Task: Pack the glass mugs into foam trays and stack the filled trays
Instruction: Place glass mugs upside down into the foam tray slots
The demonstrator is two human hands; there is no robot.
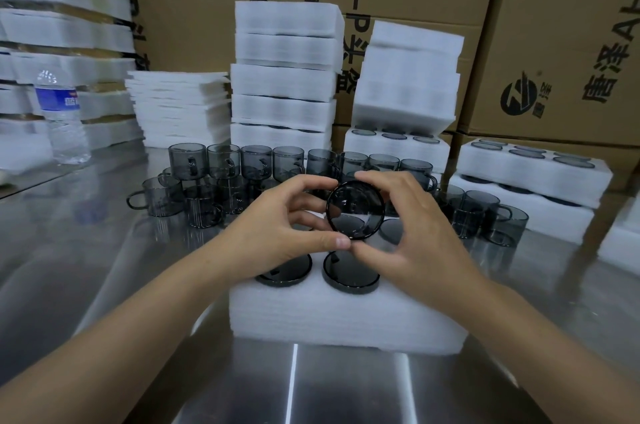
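Note:
A smoky grey glass mug (355, 209) is held above the table, its round base facing me. My left hand (287, 223) and my right hand (405, 226) both grip its rim with fingertips and thumbs. Directly below lies a white foam tray (346, 316) with mugs seated upside down in its holes; two dark round bases (350, 273) show at its near side, the others are hidden by my hands. Behind the tray stand several loose grey mugs (221, 162), some stacked two high.
Tall stacks of foam trays (284, 77) rise at the back centre, a lower stack of filled trays (530, 181) stands at the right. A water bottle (62, 119) stands at the left. Cardboard boxes (554, 25) wall the back. The table is shiny steel (86, 268).

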